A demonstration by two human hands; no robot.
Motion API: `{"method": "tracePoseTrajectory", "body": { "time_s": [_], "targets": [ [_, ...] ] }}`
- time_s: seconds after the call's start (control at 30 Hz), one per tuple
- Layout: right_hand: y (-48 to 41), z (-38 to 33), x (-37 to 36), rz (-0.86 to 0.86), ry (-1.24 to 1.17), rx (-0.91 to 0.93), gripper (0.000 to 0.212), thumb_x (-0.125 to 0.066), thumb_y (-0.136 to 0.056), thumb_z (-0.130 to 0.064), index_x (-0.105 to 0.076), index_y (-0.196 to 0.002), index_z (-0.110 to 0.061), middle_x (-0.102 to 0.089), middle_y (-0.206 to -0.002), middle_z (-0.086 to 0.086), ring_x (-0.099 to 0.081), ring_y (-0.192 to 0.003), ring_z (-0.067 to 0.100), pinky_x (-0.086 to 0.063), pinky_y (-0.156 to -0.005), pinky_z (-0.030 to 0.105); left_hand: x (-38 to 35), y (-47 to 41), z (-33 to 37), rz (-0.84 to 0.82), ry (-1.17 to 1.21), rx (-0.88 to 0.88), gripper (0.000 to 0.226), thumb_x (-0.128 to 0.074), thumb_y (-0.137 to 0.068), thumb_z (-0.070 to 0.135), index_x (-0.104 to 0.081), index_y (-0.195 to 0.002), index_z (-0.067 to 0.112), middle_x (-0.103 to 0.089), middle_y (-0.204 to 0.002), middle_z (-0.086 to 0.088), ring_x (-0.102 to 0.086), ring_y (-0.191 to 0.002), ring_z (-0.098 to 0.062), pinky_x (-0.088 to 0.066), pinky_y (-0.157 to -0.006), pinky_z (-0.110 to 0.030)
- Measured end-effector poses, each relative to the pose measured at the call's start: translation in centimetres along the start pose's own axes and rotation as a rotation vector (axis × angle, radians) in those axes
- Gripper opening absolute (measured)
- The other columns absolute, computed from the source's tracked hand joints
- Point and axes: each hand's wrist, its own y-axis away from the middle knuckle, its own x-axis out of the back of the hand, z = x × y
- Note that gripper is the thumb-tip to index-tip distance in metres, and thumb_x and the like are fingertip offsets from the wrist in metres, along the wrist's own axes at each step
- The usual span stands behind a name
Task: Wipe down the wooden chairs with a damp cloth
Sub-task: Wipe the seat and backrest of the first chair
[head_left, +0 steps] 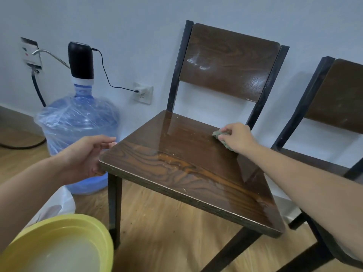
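At the back right corner of the seat of the nearer wooden chair (188, 165), the right hand (236, 137) pressed a small grey-green cloth (221, 135) flat against the dark wood, just in front of the right rear post of the black frame. The fingers (225, 137) of that hand were curled and clamped on the cloth, which showed only as a crumpled edge poking out to the left of the knuckles and a strip under the heel of the hand. The seat shone wet in a broad band running from the cloth toward the front edge, and pale smears marked the backrest (229, 61). The left hand (86, 156) gripped the front left corner of the seat, thumb on top and fingers wrapped under the edge, closed on the wood and well apart from the cloth. A second chair (334, 107) of the same make stood just beside the first, to its right. On the floor to the left sat a blue water jug (78, 122) with a black pump on top, and a yellow basin (64, 244) of cloudy water lay near the lower left.
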Motion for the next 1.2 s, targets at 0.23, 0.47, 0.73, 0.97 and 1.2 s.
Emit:
{"method": "tracePoseTrajectory", "body": {
  "time_s": [0.23, 0.47, 0.73, 0.97, 1.2],
  "targets": [
    [13.9, -7.7, -1.3, -0.222, -0.133, 0.479, 0.026, -0.073, -0.091, -0.033, -0.074, -0.116, -0.039, -0.069, -0.108, -0.019, -0.06, -0.106, 0.003, -0.047, -0.092, 0.022, 0.4, 0.4, 0.2, -0.014, -0.02, -0.02, 0.072, -0.085, -0.062, 0.046, -0.068, -0.123, 0.011, -0.056, -0.097, -0.014, -0.046, -0.069, -0.022, -0.028, -0.059, -0.033],
    [17.6, -6.6, 4.0, -0.332, -0.186, 0.444, 0.029, -0.075, -0.086, -0.028, -0.075, -0.108, -0.047, -0.069, -0.103, -0.021, -0.067, -0.097, 0.001, -0.051, -0.078, 0.01, 0.0, 0.2, 0.6, 0.011, -0.008, 0.0, 0.045, -0.076, -0.077, 0.043, -0.065, -0.106, 0.01, -0.06, -0.096, -0.016, -0.047, -0.073, -0.024, -0.025, -0.062, -0.035],
    [-3.8, -7.2, -3.6, 0.04, -0.2, -0.042, 0.012, -0.072, -0.092, -0.015, -0.076, -0.103, -0.014, -0.076, -0.102, 0.018, -0.073, -0.077, 0.033, -0.064, -0.072, 0.042, -1.0, -0.2, 0.7, 0.054, 0.037, 0.047, 0.033, -0.073, -0.076, 0.041, -0.065, -0.091, 0.013, -0.058, -0.08, -0.007, -0.045, -0.061, -0.022, -0.025, -0.057, -0.032],
    [-8.4, -11.0, -8.5, 0.122, -0.149, -0.129, 0.023, -0.072, -0.093, -0.016, -0.076, -0.112, -0.004, -0.072, -0.114, 0.016, -0.066, -0.109, 0.032, -0.045, -0.08, 0.027, -1.0, -0.3, 0.1, -0.012, 0.056, 0.032, 0.074, -0.082, -0.065, 0.043, -0.069, -0.12, -0.005, -0.062, -0.104, -0.019, -0.049, -0.089, -0.037, -0.035, -0.078, -0.046],
    [-9.2, -15.1, -11.7, 0.037, -0.132, 0.136, 0.023, -0.072, -0.092, -0.025, -0.078, -0.111, -0.014, -0.075, -0.11, 0.009, -0.066, -0.101, 0.026, -0.052, -0.085, 0.033, -0.7, -0.4, -0.4, -0.034, 0.013, -0.014, 0.075, -0.078, -0.072, 0.05, -0.07, -0.129, 0.002, -0.066, -0.128, -0.032, -0.052, -0.103, -0.035, -0.034, -0.088, -0.046]
  ]
}}
